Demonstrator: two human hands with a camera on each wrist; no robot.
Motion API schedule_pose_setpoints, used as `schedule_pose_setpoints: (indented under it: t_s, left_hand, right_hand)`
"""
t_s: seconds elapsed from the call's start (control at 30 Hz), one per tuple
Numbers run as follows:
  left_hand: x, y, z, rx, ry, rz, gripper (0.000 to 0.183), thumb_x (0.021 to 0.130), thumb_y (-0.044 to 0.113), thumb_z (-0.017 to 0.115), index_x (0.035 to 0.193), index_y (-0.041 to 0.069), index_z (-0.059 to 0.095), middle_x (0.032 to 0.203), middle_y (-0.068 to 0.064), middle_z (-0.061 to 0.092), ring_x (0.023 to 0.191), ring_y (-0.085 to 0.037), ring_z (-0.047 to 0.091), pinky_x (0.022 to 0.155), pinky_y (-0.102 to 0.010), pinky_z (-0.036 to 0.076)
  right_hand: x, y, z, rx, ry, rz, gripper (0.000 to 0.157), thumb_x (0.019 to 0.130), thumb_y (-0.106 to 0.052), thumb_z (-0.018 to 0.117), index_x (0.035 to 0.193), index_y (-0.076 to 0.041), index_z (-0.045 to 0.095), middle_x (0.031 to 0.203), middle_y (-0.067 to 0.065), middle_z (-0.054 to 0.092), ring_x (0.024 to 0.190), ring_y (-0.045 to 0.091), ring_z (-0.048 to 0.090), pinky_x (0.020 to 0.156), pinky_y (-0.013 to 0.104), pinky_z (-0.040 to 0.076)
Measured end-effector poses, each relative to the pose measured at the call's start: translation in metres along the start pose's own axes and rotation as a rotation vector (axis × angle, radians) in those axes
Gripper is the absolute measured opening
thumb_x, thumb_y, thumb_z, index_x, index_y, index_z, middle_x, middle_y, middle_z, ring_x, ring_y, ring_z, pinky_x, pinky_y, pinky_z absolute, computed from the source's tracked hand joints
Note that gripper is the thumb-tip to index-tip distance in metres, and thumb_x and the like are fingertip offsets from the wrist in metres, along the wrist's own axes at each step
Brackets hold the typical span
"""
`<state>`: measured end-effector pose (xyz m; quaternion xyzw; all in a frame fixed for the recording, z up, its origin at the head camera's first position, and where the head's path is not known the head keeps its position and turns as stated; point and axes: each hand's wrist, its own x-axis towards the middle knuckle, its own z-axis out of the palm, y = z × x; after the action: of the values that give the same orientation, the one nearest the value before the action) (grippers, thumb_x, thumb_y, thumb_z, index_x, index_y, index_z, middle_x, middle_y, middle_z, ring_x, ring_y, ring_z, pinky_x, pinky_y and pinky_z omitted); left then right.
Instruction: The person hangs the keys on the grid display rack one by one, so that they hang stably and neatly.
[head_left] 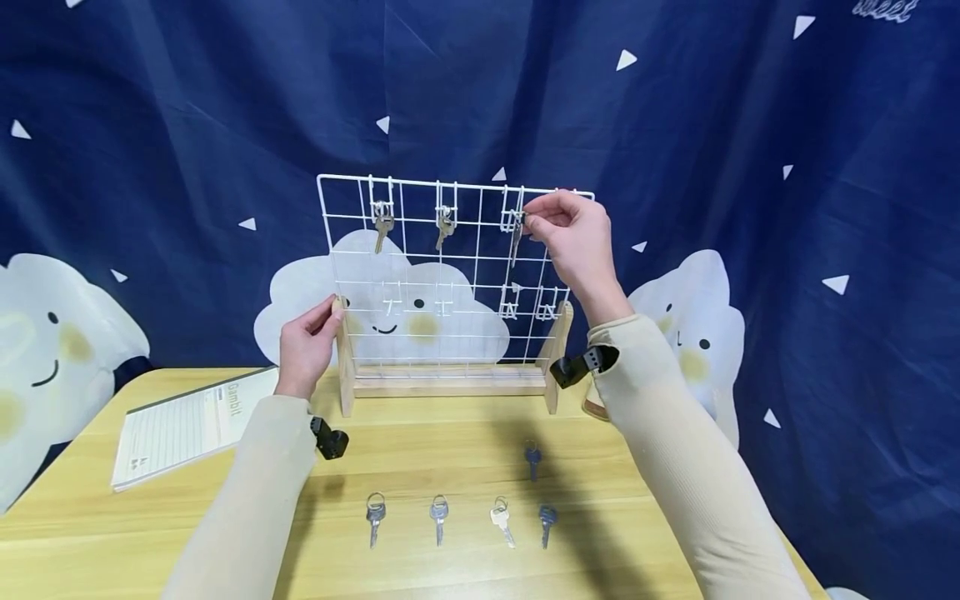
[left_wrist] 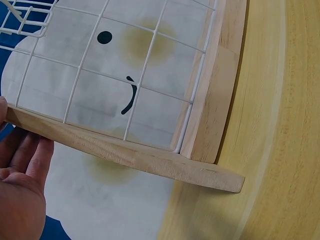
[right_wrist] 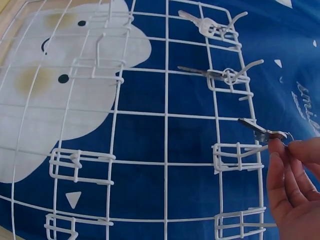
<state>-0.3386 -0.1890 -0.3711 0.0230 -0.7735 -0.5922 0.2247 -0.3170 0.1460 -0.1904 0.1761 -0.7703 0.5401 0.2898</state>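
A white wire grid rack (head_left: 480,222) stands upright in a wooden frame on the table. My left hand (head_left: 306,346) grips the top of its left wooden post (left_wrist: 115,147), thumb on one side and fingers on the other. Up at the rack's right, my right hand (head_left: 573,237) pinches a key (right_wrist: 265,131) by its ring end, beside a white wire hook (right_wrist: 240,156). Whether the ring touches that hook I cannot tell. Two other keys, one on the left (head_left: 383,229) and one in the middle (head_left: 445,227), hang from hooks in the same upper row.
Lower hooks (head_left: 508,304) on the grid carry no keys. On the table (head_left: 435,433) in front lie several keys, including a brighter one (head_left: 500,517) and one farther back (head_left: 532,457). A notepad (head_left: 195,421) lies at left. Behind the right forearm, a brownish object (head_left: 595,406) is partly hidden.
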Motion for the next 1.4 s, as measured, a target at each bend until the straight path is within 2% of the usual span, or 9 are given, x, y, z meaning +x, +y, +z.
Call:
schedule_pose_setpoints:
  t_s: [0.1,0.3,0.57,0.7,1.0,1.2,1.4]
  left_hand:
    - [0.000,0.000,-0.001,-0.002,0.007,0.007,0.042,0.100,0.029,0.060,0.138,0.012,0.057,0.135,-0.008,0.058,0.123,-0.019,0.054,0.101,-0.030,0.045]
    - [0.000,-0.001,0.000,-0.022,0.012,0.001,0.042,0.100,0.028,0.060,0.138,0.012,0.058,0.135,-0.008,0.059,0.123,-0.019,0.054,0.100,-0.029,0.045]
    - [0.000,0.001,0.003,-0.054,-0.011,-0.017,0.044,0.099,0.032,0.060,0.139,0.014,0.057,0.136,-0.007,0.058,0.121,-0.019,0.055,0.098,-0.030,0.048]
    - [0.000,0.001,0.002,-0.053,-0.005,-0.019,0.044,0.099,0.032,0.060,0.139,0.014,0.057,0.135,-0.007,0.058,0.121,-0.019,0.055,0.099,-0.031,0.047]
    - [0.000,0.001,0.001,-0.042,-0.004,-0.019,0.043,0.100,0.029,0.060,0.139,0.011,0.057,0.135,-0.008,0.058,0.122,-0.019,0.054,0.099,-0.031,0.047]
    - [0.000,0.001,0.001,-0.038,0.004,-0.013,0.043,0.100,0.028,0.060,0.139,0.011,0.057,0.135,-0.009,0.059,0.121,-0.020,0.055,0.099,-0.031,0.047]
    - [-0.001,0.001,0.001,-0.040,0.003,-0.011,0.043,0.100,0.027,0.059,0.139,0.010,0.057,0.135,-0.009,0.058,0.122,-0.020,0.054,0.099,-0.031,0.047]
  right_hand:
    - [0.002,0.001,0.002,-0.046,0.017,0.003,0.009,0.088,0.005,0.067,0.095,0.004,0.073,0.082,0.009,0.070,0.074,0.023,0.068,0.069,0.025,0.056]
    - [0.001,0.004,0.007,-0.190,0.043,0.008,0.010,0.089,0.000,0.066,0.095,0.000,0.074,0.084,0.007,0.070,0.071,0.015,0.066,0.067,0.022,0.054]
    - [-0.003,0.009,0.004,-0.163,0.045,0.014,0.010,0.089,0.002,0.065,0.095,0.000,0.073,0.084,0.008,0.071,0.075,0.020,0.069,0.068,0.022,0.056]
    - [-0.008,0.012,0.002,-0.166,0.025,-0.009,0.010,0.090,0.000,0.065,0.097,-0.001,0.072,0.084,0.007,0.070,0.075,0.015,0.067,0.067,0.022,0.053]
    - [-0.038,0.027,-0.011,-0.171,-0.104,-0.024,0.011,0.091,-0.001,0.068,0.101,-0.002,0.071,0.091,0.008,0.069,0.078,0.014,0.064,0.071,0.022,0.051]
    - [-0.064,0.041,-0.017,-0.164,-0.184,0.017,0.013,0.091,-0.004,0.069,0.103,-0.005,0.071,0.092,0.006,0.069,0.079,0.017,0.062,0.067,0.024,0.049]
    - [-0.090,0.062,-0.018,-0.186,-0.293,0.098,0.012,0.092,-0.006,0.068,0.103,-0.006,0.071,0.096,0.006,0.070,0.083,0.019,0.063,0.072,0.029,0.051]
